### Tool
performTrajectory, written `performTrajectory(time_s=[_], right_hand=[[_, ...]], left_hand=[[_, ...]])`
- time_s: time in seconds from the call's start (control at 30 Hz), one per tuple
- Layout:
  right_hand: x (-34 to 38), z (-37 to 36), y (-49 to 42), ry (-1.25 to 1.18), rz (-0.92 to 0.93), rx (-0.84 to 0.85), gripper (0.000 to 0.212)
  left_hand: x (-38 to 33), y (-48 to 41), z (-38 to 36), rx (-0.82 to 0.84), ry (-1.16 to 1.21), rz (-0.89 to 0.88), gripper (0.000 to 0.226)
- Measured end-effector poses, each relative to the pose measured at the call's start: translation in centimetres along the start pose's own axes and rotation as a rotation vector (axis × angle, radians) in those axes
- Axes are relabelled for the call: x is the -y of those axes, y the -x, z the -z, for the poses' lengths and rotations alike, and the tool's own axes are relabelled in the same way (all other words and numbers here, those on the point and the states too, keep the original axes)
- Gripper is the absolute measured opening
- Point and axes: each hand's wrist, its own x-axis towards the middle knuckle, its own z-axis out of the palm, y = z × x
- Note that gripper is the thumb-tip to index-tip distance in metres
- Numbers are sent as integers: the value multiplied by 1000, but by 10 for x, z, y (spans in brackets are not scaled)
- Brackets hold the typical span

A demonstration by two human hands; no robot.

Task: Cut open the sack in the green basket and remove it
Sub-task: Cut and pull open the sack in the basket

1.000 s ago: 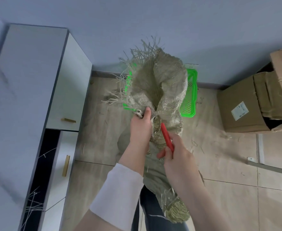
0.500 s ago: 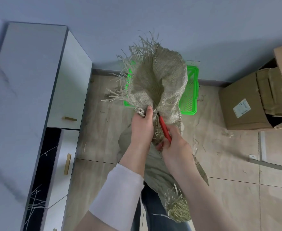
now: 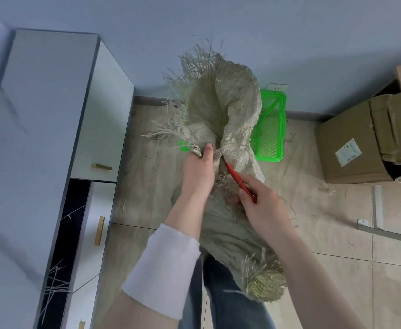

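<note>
A grey-green woven sack (image 3: 232, 110) with frayed edges is held up in front of me, draping down past my legs. My left hand (image 3: 198, 168) grips a bunched fold of the sack. My right hand (image 3: 261, 205) holds a red-handled cutter (image 3: 238, 180), its tip pushed into the fabric just right of my left hand. Behind the sack, the green basket (image 3: 273, 124) lies on the floor by the wall, partly hidden by the fabric.
A white cabinet (image 3: 52, 138) with gold handles stands at the left, loose fibres caught in its dark gap. A torn cardboard box (image 3: 360, 143) sits at the right. Fibre scraps litter the tiled floor (image 3: 325, 222).
The sack and both hands have risen slightly. The cutter's tip has advanced further up into the fabric beside my left hand.
</note>
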Motion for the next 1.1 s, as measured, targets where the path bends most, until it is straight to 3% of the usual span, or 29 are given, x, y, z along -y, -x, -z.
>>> performTrajectory(time_s=[0.27,0.7,0.83,1.1], right_hand=[[3,-1,3,-99,12,-20,36],[7,-9,5,-55,-3,-23,34],[7,-11,8,17,-11,6,32],[15,-15,7,-42,6,-33,33]], left_hand=[[0,3,1,22,-6,4,38],[-3,11,4,57,-29,-2,35],[-5,14,4,29,-20,-12,43],[-4,12,2,-6,-40,-38,36]])
